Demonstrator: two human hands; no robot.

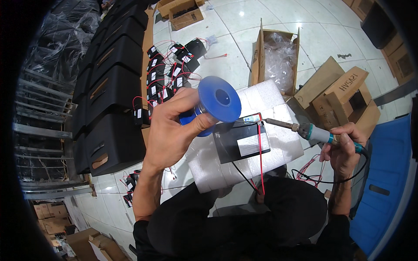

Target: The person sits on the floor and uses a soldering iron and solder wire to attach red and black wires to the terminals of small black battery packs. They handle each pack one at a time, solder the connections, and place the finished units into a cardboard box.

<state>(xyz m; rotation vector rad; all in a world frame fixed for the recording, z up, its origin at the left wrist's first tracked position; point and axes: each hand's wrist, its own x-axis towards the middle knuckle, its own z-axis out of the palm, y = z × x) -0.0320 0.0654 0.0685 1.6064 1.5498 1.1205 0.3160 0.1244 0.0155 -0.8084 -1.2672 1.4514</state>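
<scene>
My left hand [176,122] is closed round a blue spool of solder wire [213,99], held above the left part of a black battery [230,141]. In my right hand [344,145] is a soldering iron [320,135] with a white and teal handle. Its tip points left and reaches the battery's upper right corner, where a red wire [261,161] is attached; whether it touches cannot be told. A black wire [243,175] also runs from the battery toward my legs. The battery lies on a white foam block [278,115], and the spool hides part of its left end.
Several black batteries with red wires [167,82] sit on the tiled floor to the left, beside stacked black cases [115,89]. Ahead stands an open carton with clear plastic [280,56]. More cartons [344,98] and a blue plastic surface [387,182] are on the right.
</scene>
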